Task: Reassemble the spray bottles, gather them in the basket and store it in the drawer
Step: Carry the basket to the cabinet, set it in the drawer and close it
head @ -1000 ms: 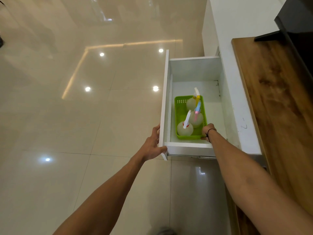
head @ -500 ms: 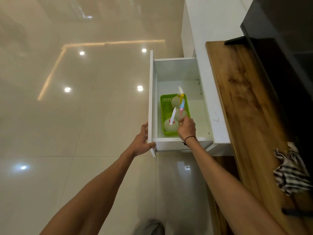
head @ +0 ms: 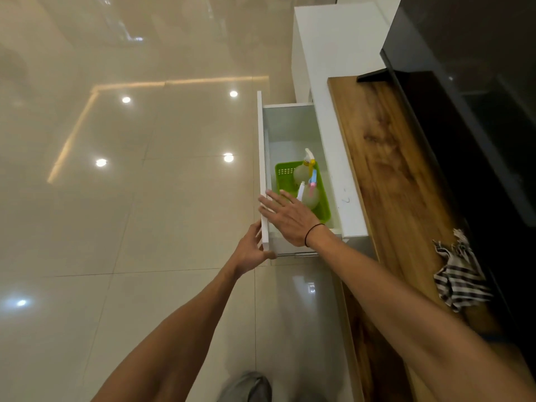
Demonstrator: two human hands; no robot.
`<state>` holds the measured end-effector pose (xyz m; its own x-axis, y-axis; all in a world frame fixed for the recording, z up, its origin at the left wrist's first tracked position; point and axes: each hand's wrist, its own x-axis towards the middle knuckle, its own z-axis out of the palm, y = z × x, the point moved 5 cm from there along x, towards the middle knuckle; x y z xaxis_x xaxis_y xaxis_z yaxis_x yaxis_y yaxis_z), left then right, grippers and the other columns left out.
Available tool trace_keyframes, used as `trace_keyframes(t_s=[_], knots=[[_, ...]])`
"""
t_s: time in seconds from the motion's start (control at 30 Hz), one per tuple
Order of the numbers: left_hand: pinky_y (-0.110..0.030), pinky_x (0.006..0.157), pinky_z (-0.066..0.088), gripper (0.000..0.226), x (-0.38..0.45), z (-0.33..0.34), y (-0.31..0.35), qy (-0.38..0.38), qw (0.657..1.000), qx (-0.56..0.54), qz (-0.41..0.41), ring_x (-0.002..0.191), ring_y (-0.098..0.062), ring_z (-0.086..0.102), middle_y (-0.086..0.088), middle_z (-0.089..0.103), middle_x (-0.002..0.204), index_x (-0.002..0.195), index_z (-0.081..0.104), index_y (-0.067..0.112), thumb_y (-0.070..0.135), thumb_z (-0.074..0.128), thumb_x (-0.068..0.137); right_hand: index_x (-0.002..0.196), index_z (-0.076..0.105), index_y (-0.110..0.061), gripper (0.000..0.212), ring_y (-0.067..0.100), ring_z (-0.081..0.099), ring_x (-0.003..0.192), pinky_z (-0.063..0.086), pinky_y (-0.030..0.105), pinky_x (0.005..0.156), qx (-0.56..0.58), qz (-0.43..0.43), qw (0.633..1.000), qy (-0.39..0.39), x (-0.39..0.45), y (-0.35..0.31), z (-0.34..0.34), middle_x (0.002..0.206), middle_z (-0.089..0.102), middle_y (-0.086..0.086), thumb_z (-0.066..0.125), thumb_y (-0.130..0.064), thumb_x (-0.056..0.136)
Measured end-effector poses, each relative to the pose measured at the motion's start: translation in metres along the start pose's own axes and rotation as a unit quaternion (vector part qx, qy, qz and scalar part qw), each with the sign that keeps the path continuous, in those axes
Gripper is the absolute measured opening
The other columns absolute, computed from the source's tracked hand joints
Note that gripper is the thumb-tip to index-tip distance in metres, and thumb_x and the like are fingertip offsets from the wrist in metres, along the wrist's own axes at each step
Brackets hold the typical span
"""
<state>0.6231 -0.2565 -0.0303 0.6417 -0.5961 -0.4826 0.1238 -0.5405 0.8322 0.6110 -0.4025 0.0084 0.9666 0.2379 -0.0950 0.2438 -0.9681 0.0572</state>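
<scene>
A green basket (head: 282, 172) sits inside the open white drawer (head: 264, 169). It holds three round clear spray bottles: one with a yellow and white head (head: 301, 173), one with a pink and blue head (head: 312, 196), and one with a white head (head: 300, 191) partly hidden by my right hand. My right hand (head: 287, 219) hovers above the drawer's near end, fingers spread, holding nothing. My left hand (head: 251, 250) rests against the outer face of the drawer front at its near corner, fingers spread.
A wooden countertop (head: 385, 175) runs along the right with a striped cloth (head: 458, 274) on it and a black TV screen (head: 470, 105) behind. Glossy beige floor tiles (head: 130, 198) stretch to the left. A white cabinet (head: 324, 47) stands beyond the drawer.
My right hand has lifted away from the bottles in the basket and opened flat over the drawer's near end. The drawer looks pushed partly in. The view shifted left.
</scene>
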Motion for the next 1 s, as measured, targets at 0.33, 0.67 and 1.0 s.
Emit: trace_keyframes(t_s=[0.33,0.67,1.0], knots=[[-0.053,0.121,0.046,0.111,0.007,0.045,0.017,-0.029,0.999,-0.036,-0.014,0.152,-0.031,0.046,-0.01,0.046,0.165,0.168,0.02,0.013,-0.013,0.079,0.079,0.153,0.048,-0.017,0.055,0.03,0.023,0.163,0.014,0.052,0.134,-0.069,-0.06,0.991,-0.096,-0.02,0.022,-0.007,0.168,0.039,0.009,0.022,-0.047,0.114],[-0.044,0.125,0.038,0.105,0.019,0.088,0.045,-0.065,0.998,-0.014,-0.015,0.159,-0.031,0.033,-0.009,0.037,0.169,0.166,0.021,0.014,0.0,0.083,0.082,0.15,0.052,-0.017,0.054,0.031,0.025,0.162,0.015,0.052,0.134,-0.089,-0.028,0.988,-0.12,-0.052,0.048,-0.006,0.168,0.04,0.012,0.025,-0.047,0.114],[-0.03,0.105,0.044,0.098,0.027,0.115,0.064,-0.09,0.996,0.004,-0.011,0.151,-0.033,0.044,-0.01,0.047,0.161,0.161,0.03,0.014,0.003,0.086,0.081,0.141,0.061,-0.018,0.041,0.031,0.044,0.149,0.028,0.051,0.13,-0.145,-0.025,0.983,-0.11,-0.071,0.064,-0.004,0.152,0.057,0.009,0.04,-0.039,0.113]])
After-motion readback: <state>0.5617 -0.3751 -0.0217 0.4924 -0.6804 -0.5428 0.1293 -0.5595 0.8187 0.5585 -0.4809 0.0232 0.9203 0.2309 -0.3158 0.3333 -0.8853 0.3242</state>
